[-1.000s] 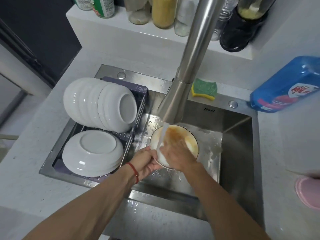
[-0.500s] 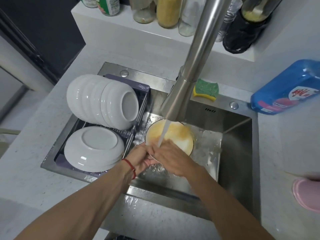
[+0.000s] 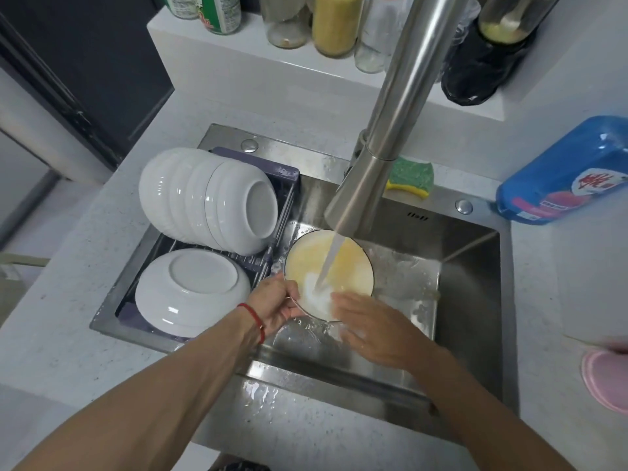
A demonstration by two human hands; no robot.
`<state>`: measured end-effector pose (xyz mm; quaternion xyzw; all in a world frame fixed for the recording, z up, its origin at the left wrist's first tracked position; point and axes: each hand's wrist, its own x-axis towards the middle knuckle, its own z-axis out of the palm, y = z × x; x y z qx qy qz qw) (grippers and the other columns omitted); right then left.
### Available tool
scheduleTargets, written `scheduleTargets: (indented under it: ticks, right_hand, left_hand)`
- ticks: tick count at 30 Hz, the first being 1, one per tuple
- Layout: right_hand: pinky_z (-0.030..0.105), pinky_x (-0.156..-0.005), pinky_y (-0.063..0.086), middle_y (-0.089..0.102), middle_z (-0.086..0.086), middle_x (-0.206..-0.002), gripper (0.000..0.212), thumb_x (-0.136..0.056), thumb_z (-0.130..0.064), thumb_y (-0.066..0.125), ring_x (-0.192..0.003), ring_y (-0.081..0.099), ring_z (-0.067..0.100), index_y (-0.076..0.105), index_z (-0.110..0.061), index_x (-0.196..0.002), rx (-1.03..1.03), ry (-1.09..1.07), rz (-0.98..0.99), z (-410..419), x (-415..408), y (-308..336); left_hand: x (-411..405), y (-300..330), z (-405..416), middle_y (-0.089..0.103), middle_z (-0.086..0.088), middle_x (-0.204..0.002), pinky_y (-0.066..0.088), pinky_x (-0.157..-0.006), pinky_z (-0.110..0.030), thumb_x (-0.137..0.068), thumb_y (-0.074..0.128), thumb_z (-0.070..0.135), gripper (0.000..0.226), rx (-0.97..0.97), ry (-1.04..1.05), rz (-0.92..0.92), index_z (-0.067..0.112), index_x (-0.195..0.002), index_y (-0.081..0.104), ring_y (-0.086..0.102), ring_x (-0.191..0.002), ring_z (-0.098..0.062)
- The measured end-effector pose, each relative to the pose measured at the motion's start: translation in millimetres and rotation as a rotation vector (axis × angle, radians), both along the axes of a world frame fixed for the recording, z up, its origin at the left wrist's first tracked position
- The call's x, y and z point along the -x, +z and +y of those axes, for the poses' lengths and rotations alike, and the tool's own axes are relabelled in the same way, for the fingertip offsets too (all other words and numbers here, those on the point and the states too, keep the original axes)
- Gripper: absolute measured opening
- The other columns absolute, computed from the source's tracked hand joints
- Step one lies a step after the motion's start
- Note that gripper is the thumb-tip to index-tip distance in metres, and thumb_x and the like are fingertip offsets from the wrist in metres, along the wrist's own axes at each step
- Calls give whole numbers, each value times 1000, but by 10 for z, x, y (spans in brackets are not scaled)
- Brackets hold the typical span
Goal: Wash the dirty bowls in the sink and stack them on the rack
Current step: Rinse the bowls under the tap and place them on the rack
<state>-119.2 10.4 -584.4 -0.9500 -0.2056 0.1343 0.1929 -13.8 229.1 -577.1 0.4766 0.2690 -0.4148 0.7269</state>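
Observation:
A white bowl (image 3: pixel 343 263) with a dark rim and yellow residue inside sits under the running faucet (image 3: pixel 373 185) in the steel sink (image 3: pixel 472 283). My left hand (image 3: pixel 278 304) grips its near-left rim. My right hand (image 3: pixel 370 329) lies with straight fingers against the bowl's near edge, blurred and wet. On the purple rack (image 3: pixel 289 178) at the sink's left, several clean white bowls (image 3: pixel 207 198) are stacked on their side, and one more white bowl (image 3: pixel 190 290) lies upside down in front of them.
A green and yellow sponge (image 3: pixel 413 178) lies on the sink's back ledge. A blue detergent bottle (image 3: pixel 560 178) lies on the counter at right, a pink object (image 3: pixel 608 379) at the right edge. Jars and bottles (image 3: pixel 334 23) line the back shelf.
The brown residue in the bowl has thinned to pale yellow under the water. My right hand has slid from inside the bowl to its near edge. My left hand keeps hold of the rim.

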Motion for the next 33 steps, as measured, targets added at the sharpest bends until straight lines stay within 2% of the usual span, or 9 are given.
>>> scheduleTargets:
  ticks: [7, 12, 15, 17, 19, 22, 27, 30, 33]
  right_hand:
    - [54, -121, 25, 62, 10, -140, 90, -63, 8, 81, -137, 52, 35, 56, -11, -146, 187, -335, -225, 162, -158, -210]
    - [46, -99, 56, 72, 6, -129, 71, -65, 7, 87, -115, 70, 24, 70, -14, -131, -32, -496, -327, 324, -49, -55]
    - [27, -68, 51, 79, -2, -92, 16, -90, -14, 77, -74, 67, 13, 79, -21, -104, -373, -848, 16, 525, -137, 202]
    - [34, -61, 54, 74, -4, -73, 7, -89, -22, 78, -64, 67, 12, 74, -19, -84, -690, -1061, 190, 581, -208, 317]
    - [48, -76, 63, 79, 4, -87, 10, -86, -14, 80, -82, 76, 23, 76, -16, -94, -1024, -1205, 314, 584, -289, 385]
    - [51, -90, 60, 78, 13, -107, 28, -87, -2, 76, -103, 74, 34, 71, -7, -115, -1346, -1277, 466, 482, -331, 381]
    - [60, -100, 53, 72, 21, -122, 50, -85, -12, 77, -115, 67, 40, 62, 2, -131, -1529, -1322, 643, 252, -361, 179]
    - [51, -91, 57, 71, 19, -122, 44, -93, -20, 70, -112, 66, 37, 60, -2, -132, -1390, -1505, 575, 256, -468, 31]
    - [51, -105, 49, 49, 22, -148, 56, -105, -37, 51, -129, 52, 38, 41, -5, -150, -761, -1545, 419, 630, -564, 8]
  left_hand:
    - [-83, 134, -95, 62, -21, -101, 65, -61, -49, -82, 35, -15, 39, -83, -45, 16, -9, -114, 56, 71, -74, -33]
    - [-59, 209, -398, 72, -15, -100, 66, -69, -42, -101, 54, 12, 33, -57, 14, -68, -6, -128, 59, 73, -82, -26]
    - [12, 130, -723, 71, -13, -123, 61, -86, -45, -65, 62, 93, 118, -217, -57, -196, 16, -152, 43, 72, -103, -29]
    - [31, -61, -850, 55, -11, -150, 47, -110, -54, -37, 39, 114, 147, -379, -123, -286, 30, -158, 36, 59, -131, -34]
    - [10, -95, -803, 41, -10, -161, 35, -120, -54, -64, 34, 105, 120, -523, -187, -476, 31, -159, 33, 44, -145, -32]
    - [-74, -160, -627, 52, -11, -145, 41, -114, -46, -102, 53, 45, 60, -709, -303, -694, 21, -154, 39, 52, -133, -31]
    - [-244, -236, -259, 75, -16, -114, 62, -78, -52, -75, 86, 52, 73, -441, -112, -161, 5, -126, 64, 75, -91, -33]
    - [-242, -143, -194, 75, -21, -115, 62, -71, -56, -65, 90, 22, 74, -238, -97, 25, 2, -131, 62, 75, -98, -40]
    - [-175, -141, -279, 74, -24, -115, 62, -73, -61, -60, 91, 8, 79, -192, 36, 39, 3, -131, 57, 75, -96, -42]
